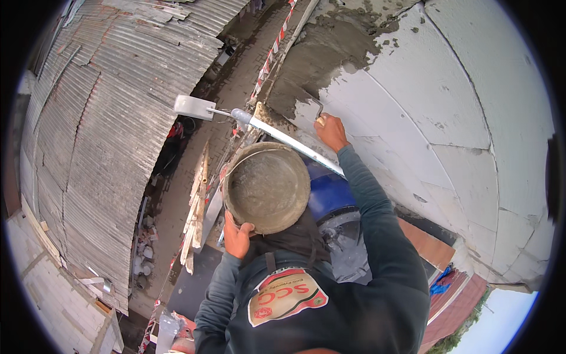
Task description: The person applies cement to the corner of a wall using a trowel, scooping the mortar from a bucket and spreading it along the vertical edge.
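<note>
- Head view: a round, mortar-crusted grey bucket (267, 190) with a thin wire handle sits at the clock's centre.
- Left hand (237, 237), at 7 o'clock, grips its rim.
- Right hand (333, 133), at 2 o'clock, closes around the pale handle of a metal-necked trowel (321, 121); its blade is hard to make out.
- Wet grey mortar (333, 44) covers part of the pale block wall (413, 100) at 1 o'clock.
- White tubular lamp pole (295, 146) cuts between bucket and right hand.
- Blue rounded drum (329, 192): 3 o'clock.
- Grey corrugated roof (127, 130): 10 o'clock.
</note>
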A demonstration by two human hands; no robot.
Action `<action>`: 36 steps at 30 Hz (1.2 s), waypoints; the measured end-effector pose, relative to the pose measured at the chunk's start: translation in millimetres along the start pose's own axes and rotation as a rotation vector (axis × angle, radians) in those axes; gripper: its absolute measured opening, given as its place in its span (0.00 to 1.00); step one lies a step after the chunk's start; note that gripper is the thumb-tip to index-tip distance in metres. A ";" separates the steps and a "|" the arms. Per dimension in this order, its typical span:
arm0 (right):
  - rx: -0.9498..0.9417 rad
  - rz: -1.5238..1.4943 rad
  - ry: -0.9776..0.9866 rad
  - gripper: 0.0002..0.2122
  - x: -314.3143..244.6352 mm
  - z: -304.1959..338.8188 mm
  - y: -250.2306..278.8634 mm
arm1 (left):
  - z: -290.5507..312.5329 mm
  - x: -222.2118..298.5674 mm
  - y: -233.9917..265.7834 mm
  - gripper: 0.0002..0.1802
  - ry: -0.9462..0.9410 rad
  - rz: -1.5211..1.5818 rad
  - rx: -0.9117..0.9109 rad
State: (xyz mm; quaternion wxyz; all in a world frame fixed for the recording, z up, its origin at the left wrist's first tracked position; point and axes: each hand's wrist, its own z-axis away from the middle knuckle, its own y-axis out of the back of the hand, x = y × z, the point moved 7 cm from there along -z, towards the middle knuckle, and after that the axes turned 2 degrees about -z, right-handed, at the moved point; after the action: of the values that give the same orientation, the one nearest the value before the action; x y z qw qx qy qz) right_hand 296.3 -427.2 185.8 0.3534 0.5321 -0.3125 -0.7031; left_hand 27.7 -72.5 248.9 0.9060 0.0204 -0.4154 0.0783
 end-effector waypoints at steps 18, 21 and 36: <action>-0.033 -0.208 0.071 0.18 -50.4 72.0 164.3 | -6.0 -8.7 4.0 0.39 -0.021 0.027 -0.010; -0.088 -0.286 0.117 0.19 -49.2 74.9 143.3 | -5.4 -6.2 3.8 0.37 -0.009 0.013 -0.007; 0.007 -0.081 -0.011 0.18 -35.1 9.1 50.2 | -7.9 2.9 -1.9 0.30 -0.009 -0.058 -0.061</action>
State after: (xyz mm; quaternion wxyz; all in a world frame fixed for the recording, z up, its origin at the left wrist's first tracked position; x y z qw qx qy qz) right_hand 302.2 -425.4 247.4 0.3213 0.5416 -0.2950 -0.7186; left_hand 35.8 -73.2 246.0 0.9063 0.0054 -0.4207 0.0392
